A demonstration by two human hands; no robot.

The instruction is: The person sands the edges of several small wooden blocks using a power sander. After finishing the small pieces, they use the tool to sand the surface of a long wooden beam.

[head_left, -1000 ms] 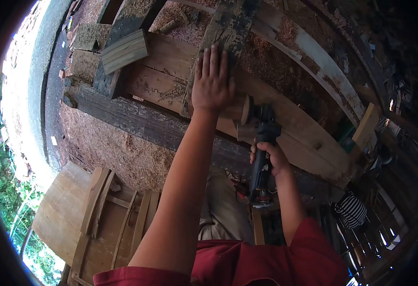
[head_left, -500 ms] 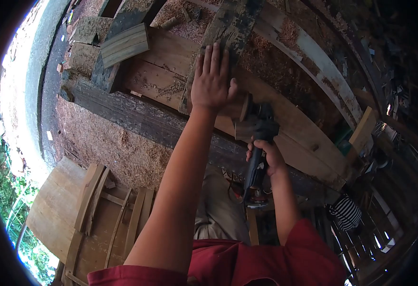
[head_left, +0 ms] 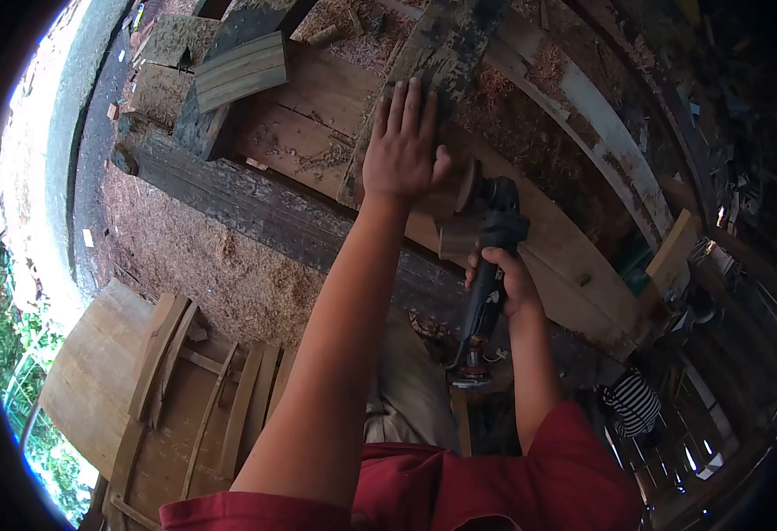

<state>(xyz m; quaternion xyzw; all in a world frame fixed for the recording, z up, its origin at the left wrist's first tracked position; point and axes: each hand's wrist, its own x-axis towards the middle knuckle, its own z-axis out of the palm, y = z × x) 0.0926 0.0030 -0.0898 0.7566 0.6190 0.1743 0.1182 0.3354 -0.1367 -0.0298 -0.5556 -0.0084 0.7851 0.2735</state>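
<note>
My left hand (head_left: 403, 146) lies flat on a dark, weathered board (head_left: 432, 71), its fingers stretched toward the top of the view. My right hand (head_left: 502, 281) is wrapped round the body of a black angle grinder (head_left: 487, 296), just right of and below my left hand. The grinder's round disc (head_left: 469, 186) stands on edge beside my left thumb, close to a curved pale plank (head_left: 574, 265). Whether the disc touches the wood cannot be made out.
A long dark beam (head_left: 229, 199) crosses in front of me, with sawdust (head_left: 220, 265) along it. A small slatted wood piece (head_left: 242, 71) rests at upper left. Plywood (head_left: 96, 380) and thin strips lie lower left. A striped cloth (head_left: 633, 403) is at lower right.
The whole view has shifted slightly, with the boards and both hands a little further right. My hands keep nearly the same places on the board and the grinder.
</note>
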